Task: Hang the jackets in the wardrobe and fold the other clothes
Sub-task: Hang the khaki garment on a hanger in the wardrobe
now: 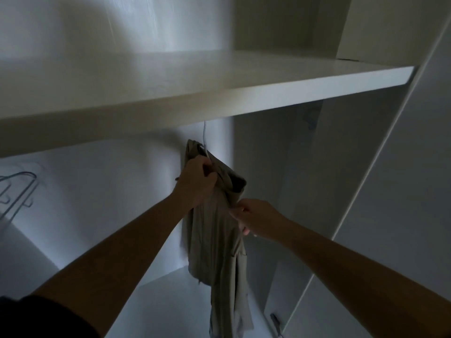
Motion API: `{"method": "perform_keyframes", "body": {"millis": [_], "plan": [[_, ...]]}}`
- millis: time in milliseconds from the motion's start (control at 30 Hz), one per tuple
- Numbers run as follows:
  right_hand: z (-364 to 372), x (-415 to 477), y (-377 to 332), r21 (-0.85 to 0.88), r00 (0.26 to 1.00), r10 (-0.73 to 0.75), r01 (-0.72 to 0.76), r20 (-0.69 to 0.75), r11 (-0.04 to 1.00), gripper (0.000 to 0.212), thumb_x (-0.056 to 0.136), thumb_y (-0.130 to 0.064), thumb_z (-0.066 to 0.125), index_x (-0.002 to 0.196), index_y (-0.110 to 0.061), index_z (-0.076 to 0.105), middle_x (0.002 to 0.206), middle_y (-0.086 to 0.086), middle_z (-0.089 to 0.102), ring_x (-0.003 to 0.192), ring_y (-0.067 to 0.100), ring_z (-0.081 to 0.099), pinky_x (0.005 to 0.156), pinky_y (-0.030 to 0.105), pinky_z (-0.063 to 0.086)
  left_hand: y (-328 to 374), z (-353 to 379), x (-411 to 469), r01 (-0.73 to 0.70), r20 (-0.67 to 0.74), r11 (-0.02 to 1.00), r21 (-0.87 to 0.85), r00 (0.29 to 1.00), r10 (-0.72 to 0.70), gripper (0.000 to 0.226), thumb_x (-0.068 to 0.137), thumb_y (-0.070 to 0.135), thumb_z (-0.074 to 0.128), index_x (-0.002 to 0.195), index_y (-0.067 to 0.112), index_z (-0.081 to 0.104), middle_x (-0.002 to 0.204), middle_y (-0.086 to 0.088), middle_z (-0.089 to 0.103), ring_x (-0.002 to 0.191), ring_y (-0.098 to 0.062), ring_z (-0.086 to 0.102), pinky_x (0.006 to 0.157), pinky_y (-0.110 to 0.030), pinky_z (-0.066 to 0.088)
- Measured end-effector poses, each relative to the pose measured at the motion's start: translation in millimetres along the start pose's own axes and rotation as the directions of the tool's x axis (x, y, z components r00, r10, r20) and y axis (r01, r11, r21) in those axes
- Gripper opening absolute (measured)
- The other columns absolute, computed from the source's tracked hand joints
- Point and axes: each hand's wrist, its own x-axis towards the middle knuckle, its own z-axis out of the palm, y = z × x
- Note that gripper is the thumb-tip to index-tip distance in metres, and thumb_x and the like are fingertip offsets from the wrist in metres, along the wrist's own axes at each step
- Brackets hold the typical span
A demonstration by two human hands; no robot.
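Gripping the khaki cloth jacket (212, 242), your left hand (195, 184) bunched its collar. Your right hand (256, 218), pinching below, could have pulled it off the thin wire hanger (204, 133).

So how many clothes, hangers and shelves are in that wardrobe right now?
Jackets: 1, the beige jacket, gripped by the left hand and the right hand.
Hangers: at least 2, the jacket's hanger and the empty hangers at far left, too blurred to separate.
Shelves: 1, the white shelf.
Total: at least 4.
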Motion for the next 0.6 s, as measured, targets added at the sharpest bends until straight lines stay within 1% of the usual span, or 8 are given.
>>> {"method": "perform_keyframes", "body": {"millis": [67,133,200,267,333,400,500,600], "plan": [[-7.0,-15.5,-2.2,0.117,0.999,0.043,-0.040,-0.017,0.992,0.016,0.095,-0.029,0.050,0.094,-0.017,0.060,0.077,-0.003,0.064,0.059,0.012,0.060,0.041,0.009,0.038,11.8,2.3,-15.2,0.022,-0.009,0.997,-0.071,1.000,-0.022,0.033,0.090,0.013,0.056,0.122,0.014,0.049,0.115,-0.002,0.045,0.082,-0.003,0.049,0.064,-0.012,0.040],[-14.0,-37.2,-3.2,0.162,0.995,0.044,-0.029,-0.091,0.986,0.010,0.096,-0.025,0.051,0.092,-0.020,0.059,0.082,-0.003,0.065,0.063,0.013,0.061,0.048,0.012,0.041,25.1,4.8,-37.2,-0.026,-0.025,0.996,-0.082,0.999,0.024,0.033,0.089,0.013,0.056,0.121,0.016,0.049,0.117,-0.001,0.044,0.092,-0.006,0.049,0.071,-0.012,0.040],[-19.4,-67.2,-1.5,0.248,0.982,0.052,-0.005,-0.180,0.969,0.008,0.096,-0.023,0.051,0.092,-0.024,0.058,0.081,-0.007,0.065,0.063,0.010,0.062,0.053,0.014,0.044,37.8,10.3,-68.4,-0.058,-0.027,0.983,-0.174,0.998,0.054,0.026,0.091,0.014,0.056,0.116,0.020,0.051,0.114,0.003,0.048,0.094,-0.005,0.050,0.072,-0.010,0.038],[-23.0,-107.6,3.6,0.337,0.973,0.075,0.002,-0.216,0.941,0.009,0.097,-0.021,0.051,0.099,-0.023,0.060,0.082,-0.007,0.067,0.062,0.007,0.063,0.055,0.017,0.048,50.7,19.7,-110.2,-0.035,-0.004,0.941,-0.336,0.999,0.036,0.019,0.092,0.017,0.056,0.110,0.023,0.054,0.111,0.006,0.056,0.096,-0.004,0.055,0.075,-0.012,0.041],[-26.4,-157.8,13.1,0.406,0.969,0.101,-0.001,-0.225,0.914,0.012,0.098,-0.020,0.050,0.102,-0.022,0.061,0.084,-0.004,0.069,0.067,0.010,0.066,0.058,0.022,0.051,69.1,32.6,-156.0,-0.016,0.024,0.900,-0.436,0.999,0.029,0.014,0.094,0.019,0.056,0.107,0.023,0.059,0.106,0.010,0.062,0.098,-0.001,0.058,0.078,-0.013,0.044],[-29.9,-214.3,24.5,0.502,0.950,0.166,-0.012,-0.263,0.865,0.014,0.098,-0.017,0.049,0.103,-0.020,0.062,0.086,0.000,0.071,0.072,0.015,0.067,0.061,0.026,0.052,93.4,46.9,-198.9,0.011,0.080,0.859,-0.511,0.996,0.035,0.012,0.094,0.019,0.055,0.099,0.028,0.061,0.097,0.017,0.065,0.092,0.005,0.060,0.078,-0.009,0.045],[-35.1,-301.5,45.2,0.596,0.893,0.283,-0.020,-0.351,0.803,0.017,0.099,-0.010,0.046,0.103,-0.015,0.063,0.087,0.004,0.072,0.075,0.020,0.068,0.065,0.031,0.053,137.2,67.6,-258.6,0.071,0.195,0.778,-0.625,0.978,0.068,0.015,0.095,0.014,0.053,0.091,0.025,0.062,0.086,0.014,0.069,0.086,-0.001,0.064,0.077,-0.013,0.049],[-41.8,-389.9,68.3,0.642,0.835,0.356,-0.004,-0.420,0.766,0.019,0.100,-0.009,0.045,0.106,-0.012,0.062,0.089,0.007,0.072,0.078,0.024,0.068,0.068,0.034,0.054,184.6,92.5,-318.3,0.065,0.283,0.718,-0.693,0.940,0.188,0.014,0.095,0.011,0.051,0.090,0.015,0.063,0.083,0.004,0.070,0.083,-0.011,0.067,0.078,-0.021,0.053]]}}
